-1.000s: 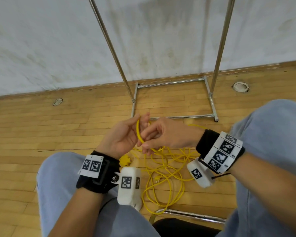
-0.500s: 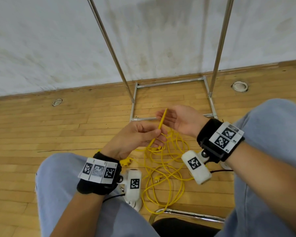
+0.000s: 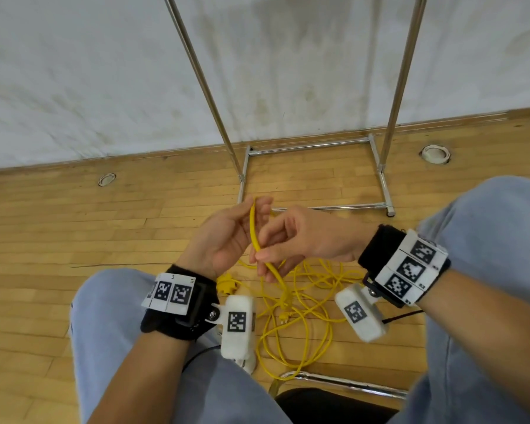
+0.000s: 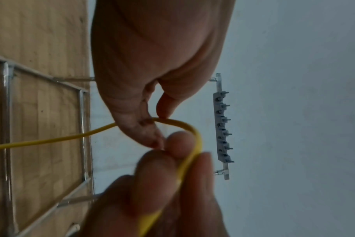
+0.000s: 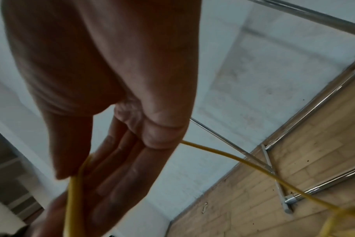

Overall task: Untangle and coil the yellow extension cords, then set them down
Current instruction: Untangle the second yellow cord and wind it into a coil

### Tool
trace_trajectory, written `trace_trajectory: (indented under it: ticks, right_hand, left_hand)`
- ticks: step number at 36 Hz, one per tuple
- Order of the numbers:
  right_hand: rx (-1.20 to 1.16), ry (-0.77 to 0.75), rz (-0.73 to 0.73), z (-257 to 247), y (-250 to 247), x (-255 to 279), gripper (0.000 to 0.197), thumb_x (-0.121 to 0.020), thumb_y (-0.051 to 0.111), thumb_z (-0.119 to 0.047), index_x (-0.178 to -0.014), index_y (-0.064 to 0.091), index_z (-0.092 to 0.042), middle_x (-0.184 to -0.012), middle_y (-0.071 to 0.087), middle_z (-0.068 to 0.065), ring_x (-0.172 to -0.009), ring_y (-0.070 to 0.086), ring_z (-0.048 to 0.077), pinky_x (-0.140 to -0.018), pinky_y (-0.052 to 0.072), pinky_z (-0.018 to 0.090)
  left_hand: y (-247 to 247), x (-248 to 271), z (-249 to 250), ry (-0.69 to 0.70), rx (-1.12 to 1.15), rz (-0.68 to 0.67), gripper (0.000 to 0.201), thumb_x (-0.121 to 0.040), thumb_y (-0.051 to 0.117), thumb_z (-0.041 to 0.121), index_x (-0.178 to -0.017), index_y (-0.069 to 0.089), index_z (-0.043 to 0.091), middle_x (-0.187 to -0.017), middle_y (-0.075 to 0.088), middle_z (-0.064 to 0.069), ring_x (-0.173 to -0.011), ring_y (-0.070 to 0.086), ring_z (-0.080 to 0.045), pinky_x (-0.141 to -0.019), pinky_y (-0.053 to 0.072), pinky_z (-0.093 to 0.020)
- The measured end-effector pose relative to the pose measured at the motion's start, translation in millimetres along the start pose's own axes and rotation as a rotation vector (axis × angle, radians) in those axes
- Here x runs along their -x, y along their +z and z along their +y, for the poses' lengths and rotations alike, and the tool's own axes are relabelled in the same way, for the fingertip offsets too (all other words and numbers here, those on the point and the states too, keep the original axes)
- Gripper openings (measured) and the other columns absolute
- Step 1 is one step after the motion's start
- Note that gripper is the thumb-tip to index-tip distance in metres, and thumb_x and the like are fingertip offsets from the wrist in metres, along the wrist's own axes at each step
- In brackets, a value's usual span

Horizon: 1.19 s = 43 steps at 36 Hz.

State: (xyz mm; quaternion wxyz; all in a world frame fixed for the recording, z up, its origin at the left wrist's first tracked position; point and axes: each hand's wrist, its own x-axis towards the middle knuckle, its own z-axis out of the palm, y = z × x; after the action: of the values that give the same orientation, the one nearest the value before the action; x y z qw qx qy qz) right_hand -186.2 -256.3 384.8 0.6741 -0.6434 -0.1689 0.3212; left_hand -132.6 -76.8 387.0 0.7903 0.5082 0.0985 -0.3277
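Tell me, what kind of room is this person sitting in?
Probably a sports hall or a bare studio. The floor is narrow wooden boards with round metal sockets set in it, the wall is plain and stained, and a metal rack stands by it.

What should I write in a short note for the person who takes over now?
Left hand: holds a short loop of the yellow cord upright against its fingers.
Right hand: pinches the same cord just below.
The rest of the cord lies tangled on the wooden floor between the knees, a plug among it.
Done: first loop started.
Left: untangle, coil, set down.
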Motion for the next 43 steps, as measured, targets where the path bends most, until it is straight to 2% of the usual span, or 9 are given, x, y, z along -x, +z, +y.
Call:
trace_trajectory:
  ticks: [4, 8, 13, 19, 24, 29, 34, 37, 43]
  right_hand:
    - [-0.129, 0.095, 0.153, 1.4, -6.9, -5.0, 0.019, -0.097, 0.065, -0.001, -0.116, 0.067, 0.002, -0.111, 0.074, 0.023, -0.097, 0.074, 0.03, -0.086, 0.062, 0.035]
    - [-0.463, 0.073, 0.377, 2.8, -18.1, -9.9, 0.02, -0.104, 0.047, -0.001, -0.111, 0.065, 0.002, -0.091, 0.073, 0.015, -0.08, 0.073, 0.025, -0.079, 0.064, 0.035]
    - [-0.822, 0.101, 0.594, 5.0, -35.2, -14.3, 0.025, -0.107, 0.045, -0.014, -0.109, 0.062, 0.004, -0.078, 0.072, 0.013, -0.058, 0.07, 0.018, -0.051, 0.057, 0.027]
    - [-0.852, -0.002, 0.699, 11.0, -36.2, -12.3, 0.019, -0.106, 0.052, -0.004, -0.116, 0.061, 0.009, -0.081, 0.076, 0.014, -0.067, 0.075, 0.017, -0.059, 0.059, 0.023]
    - [-0.536, -0.083, 0.564, 1.6, -27.6, -9.8, 0.025, -0.102, 0.06, -0.01, -0.117, 0.066, 0.01, -0.092, 0.074, 0.011, -0.079, 0.073, 0.016, -0.073, 0.061, 0.027]
    - [-0.232, -0.067, 0.242, 2.1, -9.7, -5.7, 0.027, -0.1, 0.064, -0.011, -0.114, 0.067, 0.012, -0.094, 0.073, 0.017, -0.081, 0.073, 0.024, -0.072, 0.06, 0.03]
    - [-0.069, -0.014, 0.128, 6.4, -7.3, -5.1, 0.025, -0.099, 0.067, -0.01, -0.113, 0.068, 0.01, -0.099, 0.076, 0.021, -0.087, 0.075, 0.027, -0.075, 0.061, 0.032]
    - [-0.01, 0.028, 0.119, 5.2, -11.9, -5.8, 0.027, -0.097, 0.07, -0.011, -0.116, 0.069, 0.007, -0.103, 0.077, 0.019, -0.092, 0.075, 0.026, -0.081, 0.061, 0.033]
    - [-0.271, 0.098, 0.3, 9.4, -19.9, -11.5, 0.026, -0.096, 0.062, 0.005, -0.122, 0.066, 0.012, -0.104, 0.075, 0.023, -0.093, 0.075, 0.027, -0.086, 0.063, 0.035]
  left_hand:
    - [-4.1, -4.4, -0.7, 0.193, 0.01, -0.021, 0.023, -0.101, 0.052, 0.01, -0.119, 0.064, 0.002, -0.091, 0.074, -0.004, -0.074, 0.069, -0.009, -0.07, 0.059, -0.021]
    - [3.3, 5.3, -2.7, 0.256, -0.173, -0.175, 0.028, -0.093, 0.057, 0.01, -0.119, 0.065, 0.003, -0.093, 0.073, -0.006, -0.075, 0.07, -0.012, -0.073, 0.059, -0.023]
    - [8.9, 12.9, -12.5, 0.208, -0.558, -0.265, 0.024, -0.092, 0.063, 0.011, -0.114, 0.07, 0.007, -0.097, 0.074, -0.012, -0.083, 0.071, -0.021, -0.08, 0.06, -0.033]
    - [13.5, 12.6, -20.2, 0.025, -0.914, -0.264, 0.028, -0.106, 0.053, 0.021, -0.119, 0.07, 0.004, -0.107, 0.077, -0.012, -0.097, 0.074, -0.021, -0.093, 0.058, -0.033]
    - [14.4, 3.1, -15.9, -0.1, -0.563, -0.055, 0.07, -0.106, 0.026, 0.059, -0.122, 0.066, 0.004, -0.114, 0.075, -0.016, -0.106, 0.073, -0.033, -0.096, 0.057, -0.043]
    - [7.1, -1.6, -4.6, -0.078, -0.184, 0.015, 0.06, -0.109, 0.031, 0.046, -0.079, 0.061, 0.004, -0.055, 0.056, -0.008, -0.052, 0.061, -0.023, -0.059, 0.058, -0.033]
    - [-4.0, -4.2, -5.3, -0.11, -0.041, 0.001, 0.035, -0.099, 0.05, 0.024, -0.107, 0.076, 0.002, -0.114, 0.07, -0.017, -0.108, 0.065, -0.029, -0.082, 0.054, -0.034]
    - [0.2, -2.4, -6.4, -0.064, 0.053, 0.014, 0.028, -0.104, 0.047, 0.017, -0.102, 0.071, 0.003, -0.088, 0.074, -0.008, -0.085, 0.072, -0.02, -0.069, 0.061, -0.03]
    - [4.2, -2.0, -4.2, 0.195, 0.047, -0.056, 0.019, -0.103, 0.049, 0.012, -0.111, 0.063, 0.002, -0.081, 0.066, 0.001, -0.067, 0.063, -0.008, -0.069, 0.057, -0.019]
